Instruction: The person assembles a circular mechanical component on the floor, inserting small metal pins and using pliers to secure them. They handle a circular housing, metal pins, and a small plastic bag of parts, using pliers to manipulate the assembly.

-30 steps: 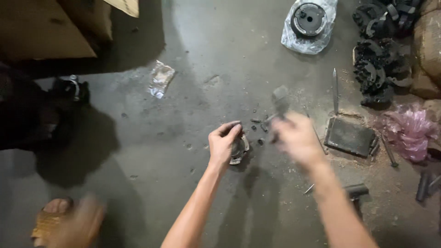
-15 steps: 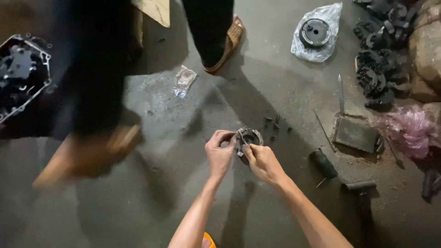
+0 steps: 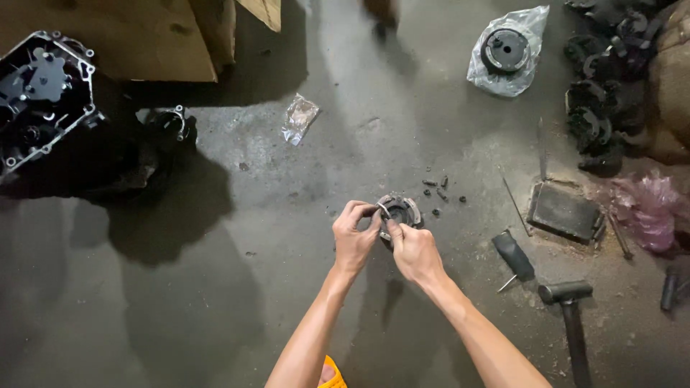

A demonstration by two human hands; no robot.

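A round, dark metal clutch-like part (image 3: 401, 210) rests on the concrete floor in the middle of the head view. My left hand (image 3: 355, 235) grips its left edge with the fingers curled. My right hand (image 3: 411, 248) pinches a small piece at its lower rim. Several small dark bolts (image 3: 438, 188) lie scattered just right of and behind the part.
An open engine case (image 3: 43, 93) sits far left beside cardboard (image 3: 144, 36). A hammer (image 3: 571, 316), a screwdriver (image 3: 514, 259) and a flat metal block (image 3: 564, 212) lie to the right. Dark round parts (image 3: 596, 122), a bagged disc (image 3: 507, 50) and a pink bag (image 3: 647, 212) are behind them. A clear wrapper (image 3: 299, 118) lies on the floor.
Another person who walked past has left the view. My right hand set a tool down and came onto the round part, joining my left hand.
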